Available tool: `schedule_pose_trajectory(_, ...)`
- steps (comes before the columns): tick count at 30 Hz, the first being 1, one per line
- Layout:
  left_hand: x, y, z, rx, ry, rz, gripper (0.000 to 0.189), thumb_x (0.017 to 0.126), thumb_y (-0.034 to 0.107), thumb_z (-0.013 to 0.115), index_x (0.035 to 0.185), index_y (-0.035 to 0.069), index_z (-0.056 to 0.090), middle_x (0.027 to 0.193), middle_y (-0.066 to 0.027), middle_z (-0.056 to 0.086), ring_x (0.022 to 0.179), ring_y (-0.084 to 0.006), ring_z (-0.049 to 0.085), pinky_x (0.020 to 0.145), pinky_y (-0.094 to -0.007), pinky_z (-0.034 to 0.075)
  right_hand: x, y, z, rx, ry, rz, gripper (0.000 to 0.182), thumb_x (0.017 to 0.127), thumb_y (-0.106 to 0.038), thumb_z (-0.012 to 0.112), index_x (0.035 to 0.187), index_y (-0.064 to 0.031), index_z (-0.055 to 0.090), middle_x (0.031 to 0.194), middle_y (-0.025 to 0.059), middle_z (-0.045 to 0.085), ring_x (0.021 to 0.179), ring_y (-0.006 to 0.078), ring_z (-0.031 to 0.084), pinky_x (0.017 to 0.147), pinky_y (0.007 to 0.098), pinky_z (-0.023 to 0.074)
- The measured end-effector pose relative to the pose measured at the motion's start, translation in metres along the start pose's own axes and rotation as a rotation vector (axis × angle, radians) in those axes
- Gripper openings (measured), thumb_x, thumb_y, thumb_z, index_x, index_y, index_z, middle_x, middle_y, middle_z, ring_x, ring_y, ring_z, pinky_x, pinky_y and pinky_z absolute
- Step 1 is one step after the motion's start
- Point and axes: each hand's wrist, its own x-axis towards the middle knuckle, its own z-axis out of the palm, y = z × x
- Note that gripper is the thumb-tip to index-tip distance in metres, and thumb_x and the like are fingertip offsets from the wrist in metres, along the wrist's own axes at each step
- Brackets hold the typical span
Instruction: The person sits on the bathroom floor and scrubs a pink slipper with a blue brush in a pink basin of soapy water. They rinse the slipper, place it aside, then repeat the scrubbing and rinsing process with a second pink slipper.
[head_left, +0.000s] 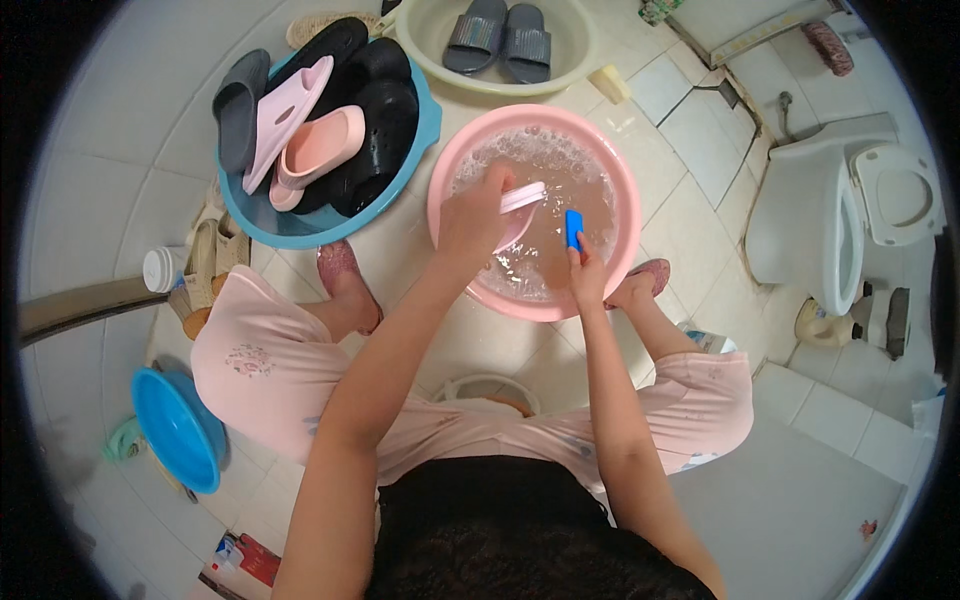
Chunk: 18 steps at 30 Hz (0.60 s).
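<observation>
A pink plastic basin (626, 150) of cloudy, sudsy water stands on the floor between my feet. Over its left half, my left hand (474, 225) grips a pale pink slipper (523, 198), tilted on edge and partly hidden by the hand. My right hand (587, 271) holds a blue block-shaped thing (574, 228), perhaps a brush, above the water near the right side. Its underside is out of sight. The slipper and the blue thing are apart.
Left of the basin, a blue tub (262, 234) holds black, grey and pink slippers. Behind stands a pale green basin (577, 45) with grey slides (499, 41). A toilet (802, 217) is at right, an upright blue basin (180, 431) at left. Pink shoes (349, 277) cover my feet.
</observation>
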Motion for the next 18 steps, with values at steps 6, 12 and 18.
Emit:
schedule_pose_trajectory(6,0.004,-0.023,0.029,-0.046,0.159,0.062,0.018,0.081,0.020,0.062,0.096,0.016,0.070,0.088,-0.0116,0.067,0.085,-0.0304,0.064,0.075,-0.0405,0.048,0.016,0.049,0.025,0.263,-0.132,0.173,0.040,0.091,-0.017,0.058,0.129,-0.0087,0.054,0.083,0.0025,0.064,0.067,0.0128,0.055,0.063,0.0290,0.0454)
schedule_pose_trajectory(12,0.016,-0.019,0.037,-0.070,0.104,-0.104,0.023,0.079,0.021,0.062,0.101,0.018,0.070,0.092,-0.0128,0.067,0.085,-0.0331,0.064,0.075,-0.0420,0.050,-0.053,-0.126,-0.035,0.186,0.180,-0.448,0.038,0.089,-0.011,0.059,0.127,-0.0104,0.057,0.077,0.0050,0.059,0.065,0.0162,0.053,0.062,0.0326,0.0445)
schedule_pose_trajectory(18,0.020,-0.018,0.044,-0.032,0.001,-0.080,0.027,0.077,0.017,0.066,0.104,0.019,0.070,0.089,-0.0154,0.068,0.084,-0.0320,0.065,0.075,-0.0410,0.050,-0.016,-0.120,-0.052,0.012,0.215,-0.414,0.040,0.085,-0.008,0.063,0.123,-0.0193,0.061,0.071,0.0071,0.050,0.062,0.0152,0.048,0.060,0.0293,0.0422)
